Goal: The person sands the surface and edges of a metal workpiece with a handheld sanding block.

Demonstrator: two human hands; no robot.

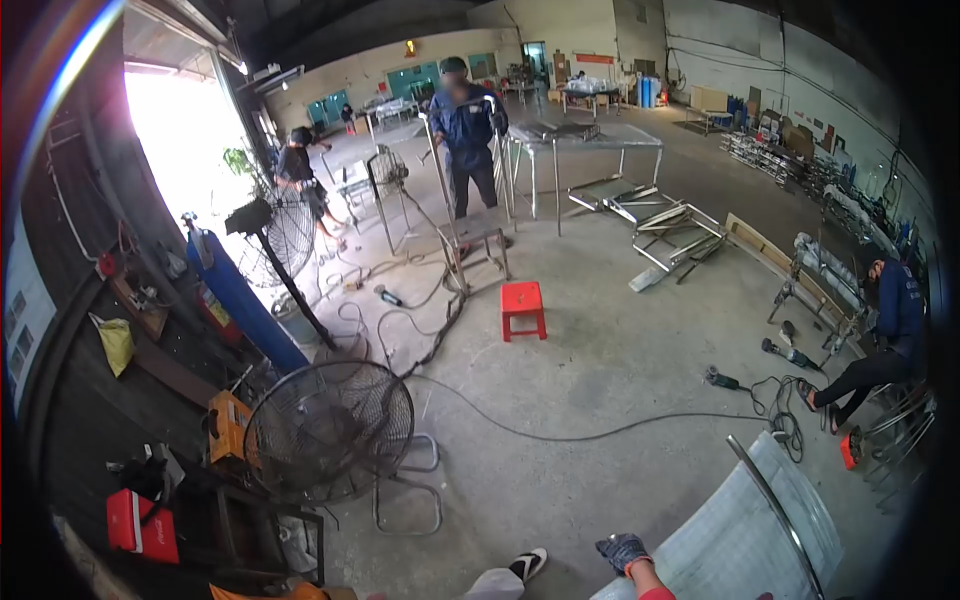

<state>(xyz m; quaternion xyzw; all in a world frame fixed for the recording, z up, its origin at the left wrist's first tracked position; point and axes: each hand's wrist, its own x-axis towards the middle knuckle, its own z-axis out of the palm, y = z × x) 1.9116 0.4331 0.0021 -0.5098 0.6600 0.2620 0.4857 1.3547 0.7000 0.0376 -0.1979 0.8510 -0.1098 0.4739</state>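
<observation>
My right hand (pixel 624 553), in a dark grey knitted glove below a red sleeve, is low in the head view. Its fingers look curled, and whatever they may hold is hidden. Close beside it on the right lies a pale, film-like panel (pixel 715 525) with a slightly curved surface. A shiny bent metal tube (pixel 772 510) crosses the panel's right part. To the left of the hand, a foot in a dark sandal (pixel 530 564) rests on the concrete floor. My left hand is not in view.
A red stool (pixel 522 308) stands mid-floor. A large fan (pixel 330 430) is at the left, near a blue cylinder (pixel 240 295). Cables and grinders (pixel 790 353) lie at right near a seated person (pixel 895 320). Another person (pixel 465 130) stands behind metal frames (pixel 650 225).
</observation>
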